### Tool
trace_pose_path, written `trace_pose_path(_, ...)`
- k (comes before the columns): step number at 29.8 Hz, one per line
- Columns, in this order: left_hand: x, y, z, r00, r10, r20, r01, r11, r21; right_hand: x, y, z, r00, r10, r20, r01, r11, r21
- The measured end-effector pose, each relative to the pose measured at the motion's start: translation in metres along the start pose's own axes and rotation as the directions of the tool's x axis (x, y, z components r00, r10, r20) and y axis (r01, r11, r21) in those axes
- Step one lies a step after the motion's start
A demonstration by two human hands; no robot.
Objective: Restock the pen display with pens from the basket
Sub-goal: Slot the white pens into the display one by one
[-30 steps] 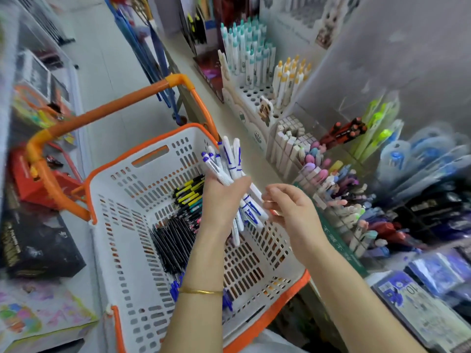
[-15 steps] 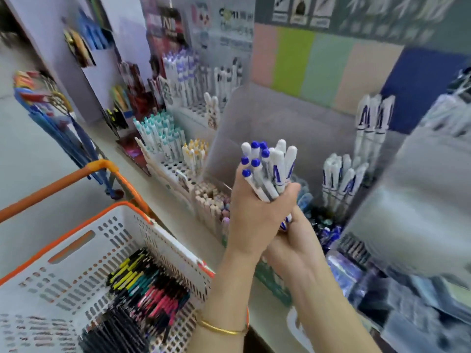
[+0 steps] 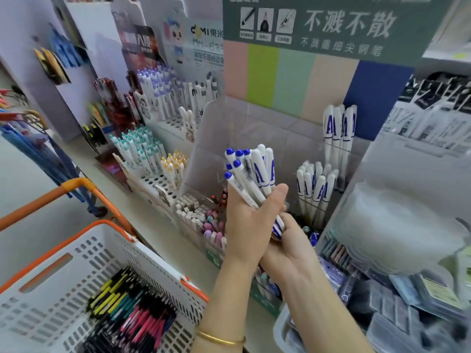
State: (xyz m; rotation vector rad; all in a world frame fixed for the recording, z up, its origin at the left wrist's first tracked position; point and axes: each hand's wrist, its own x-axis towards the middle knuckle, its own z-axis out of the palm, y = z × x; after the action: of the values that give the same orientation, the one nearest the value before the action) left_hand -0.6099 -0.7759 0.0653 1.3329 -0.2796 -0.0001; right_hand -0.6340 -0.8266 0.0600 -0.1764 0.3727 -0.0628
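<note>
Left grip (image 3: 251,220): clamped on blue-capped pen bundle (image 3: 254,171).
Right grip (image 3: 288,248): curled round its lower ends.
Risk: tops fan toward 11 o'clock; I could drop one.

Far left, teal-capped pens (image 3: 137,149) upright in a white holed rack (image 3: 150,180), yellow-capped pens (image 3: 174,164) just right of them. Farther back, purple-capped pens (image 3: 158,87). Top centre, green sign (image 3: 331,24) with white Chinese lettering above colour stripes (image 3: 293,80). Near right, blurred wrapped packets (image 3: 407,314).
</note>
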Motion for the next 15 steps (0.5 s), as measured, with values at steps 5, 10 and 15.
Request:
trace_pose_path(5,0.007,0.0,-0.003,0.999,-0.007,0.033,0.008,0.999,-0.031,-0.005,-0.001,-0.001,0.999,-0.018,-0.027,0.014,0.989,-0.15)
trace_pose_path(10,0.013,0.007,-0.009,0.989,-0.143,-0.042,0.128,0.959,-0.253,-0.021,-0.005,0.007,0.917,-0.383,0.11,0.304,0.493,-0.816)
trace_pose_path(15,0.014,0.006,-0.018,0.979,-0.203,-0.035,0.19,0.954,-0.232,-0.016,-0.023,0.026,0.632,-0.528,0.567,0.557,-0.2,-0.806)
